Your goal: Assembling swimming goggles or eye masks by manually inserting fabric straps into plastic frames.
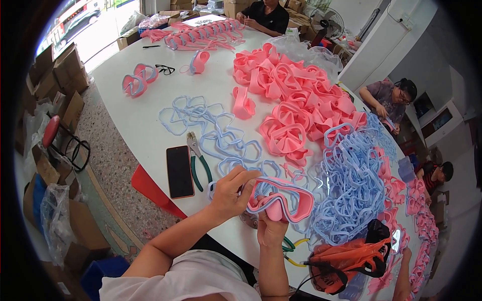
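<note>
Between my two hands is a pink goggle skirt (303, 204) with a pale blue frame around its rim. My left hand (232, 193) pinches its left end with thumb and fingers. From below, my right hand (272, 228) grips it near the nose part, its fingers partly hidden behind the pink rubber. Loose blue frames (228, 143) lie just beyond my left hand. To the right is a big heap of blue frames (346, 185), and behind it a heap of pink skirts (296, 95).
Left of my hands lie a black phone (180, 171) and green-handled pliers (201, 168). An orange bag (346, 261) sits at the near right, beside yellow-and-green-handled pliers (296, 253). Assembled goggles (139, 80) rest far left. Other people (389, 103) sit around the white table (118, 108).
</note>
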{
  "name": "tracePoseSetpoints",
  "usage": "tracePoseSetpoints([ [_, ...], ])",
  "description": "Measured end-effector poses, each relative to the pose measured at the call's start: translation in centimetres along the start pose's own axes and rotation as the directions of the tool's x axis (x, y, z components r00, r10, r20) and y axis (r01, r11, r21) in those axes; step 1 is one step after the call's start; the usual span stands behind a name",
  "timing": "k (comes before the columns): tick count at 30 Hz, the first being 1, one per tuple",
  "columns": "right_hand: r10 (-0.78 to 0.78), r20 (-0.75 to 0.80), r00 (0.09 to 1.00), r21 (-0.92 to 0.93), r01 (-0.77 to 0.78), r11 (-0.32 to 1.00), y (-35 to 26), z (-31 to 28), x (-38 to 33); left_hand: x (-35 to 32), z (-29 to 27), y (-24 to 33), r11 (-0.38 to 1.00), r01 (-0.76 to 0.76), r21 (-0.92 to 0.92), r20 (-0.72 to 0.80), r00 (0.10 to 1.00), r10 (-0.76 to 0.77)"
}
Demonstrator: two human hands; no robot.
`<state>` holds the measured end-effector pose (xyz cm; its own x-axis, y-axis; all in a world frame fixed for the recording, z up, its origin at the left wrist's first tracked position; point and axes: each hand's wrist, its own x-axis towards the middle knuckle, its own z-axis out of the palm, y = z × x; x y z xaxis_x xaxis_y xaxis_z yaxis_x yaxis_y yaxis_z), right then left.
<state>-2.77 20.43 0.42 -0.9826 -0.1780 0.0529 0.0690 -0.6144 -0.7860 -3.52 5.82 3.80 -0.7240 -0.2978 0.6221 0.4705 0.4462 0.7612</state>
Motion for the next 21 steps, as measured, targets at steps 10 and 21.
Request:
tracePoseSetpoints([
  [10, 0.072, 0.280, 0.957, 0.291, -0.156, 0.944, -0.8, 0.1, -0.3, 0.9, -1.3, 1.0, 1.000, 0.018, 0.007, -0.007, 1.000, -0.018],
  [21, 0.078, 0.150, 0.986, -0.151, -0.055, 0.987, -5.7, -4.7, 1.5, 0.8, -2.4, 0.5, 0.991, -0.082, 0.107, -0.018, 0.996, 0.085],
])
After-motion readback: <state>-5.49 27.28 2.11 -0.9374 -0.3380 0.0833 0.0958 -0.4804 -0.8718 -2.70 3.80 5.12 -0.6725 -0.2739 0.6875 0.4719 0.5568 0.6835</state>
